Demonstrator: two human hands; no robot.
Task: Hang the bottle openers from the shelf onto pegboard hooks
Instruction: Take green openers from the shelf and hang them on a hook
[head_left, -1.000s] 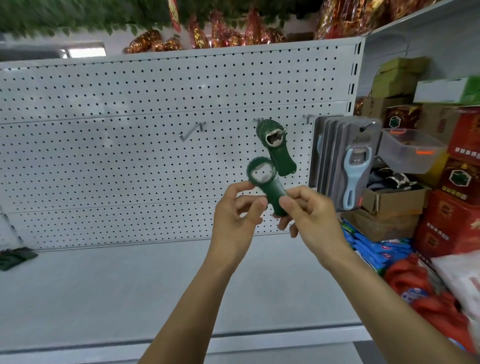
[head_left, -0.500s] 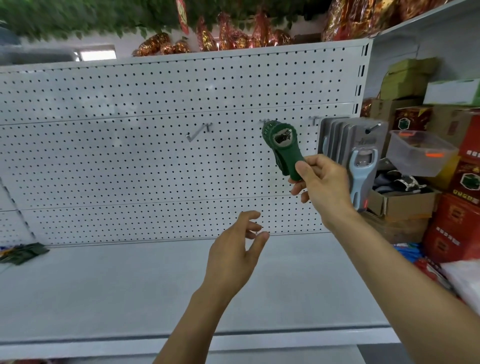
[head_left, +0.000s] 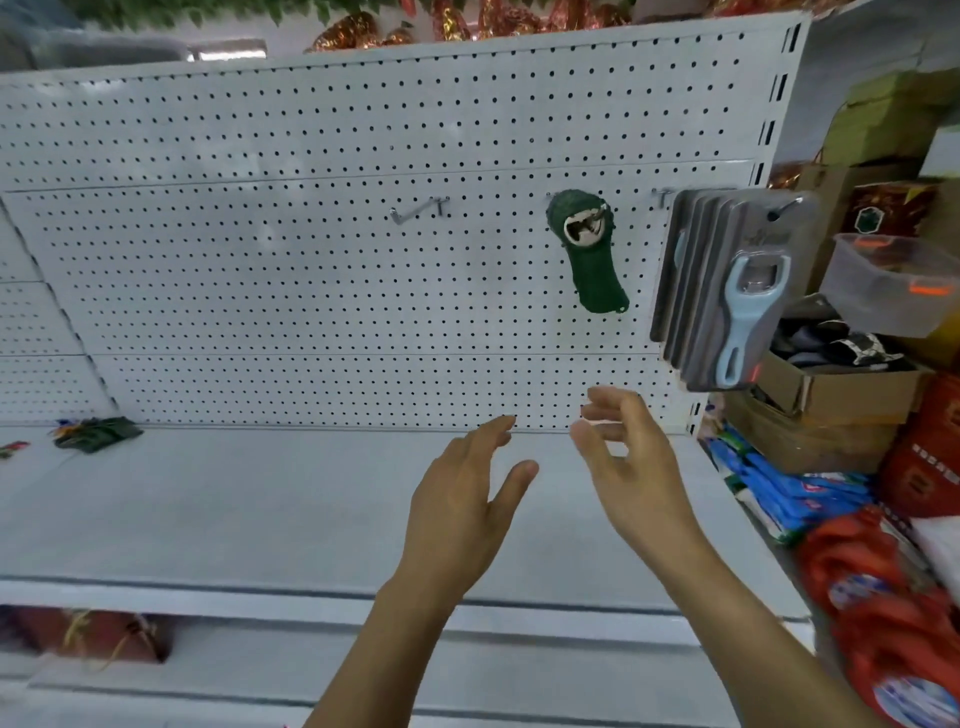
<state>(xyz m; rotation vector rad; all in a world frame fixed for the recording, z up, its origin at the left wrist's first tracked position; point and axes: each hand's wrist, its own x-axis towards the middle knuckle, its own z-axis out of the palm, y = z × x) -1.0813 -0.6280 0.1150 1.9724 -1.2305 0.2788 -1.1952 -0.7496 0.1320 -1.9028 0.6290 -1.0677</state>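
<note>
Both hands (head_left: 545, 488) empty, below hung green openers (head_left: 589, 254), seemingly stacked

Place: retail shop aisle.
Fixtures: white pegboard (head_left: 311, 291) with hooks, metal shelf (head_left: 260, 509).
Stock: carded bottle openers (head_left: 727, 291), stacked cartons (head_left: 831, 410), packaged goods (head_left: 795, 499).

My left hand (head_left: 467, 499) and right hand (head_left: 631, 467) hang side by side above the shelf (head_left: 260, 509), in front of the pegboard (head_left: 311, 291). On the pegboard, bottle openers (head_left: 589, 249) hang between a bare hook (head_left: 418, 212) on the left and carded openers (head_left: 727, 291) on the right. More openers (head_left: 96, 432) lie on the shelf, far left.
</note>
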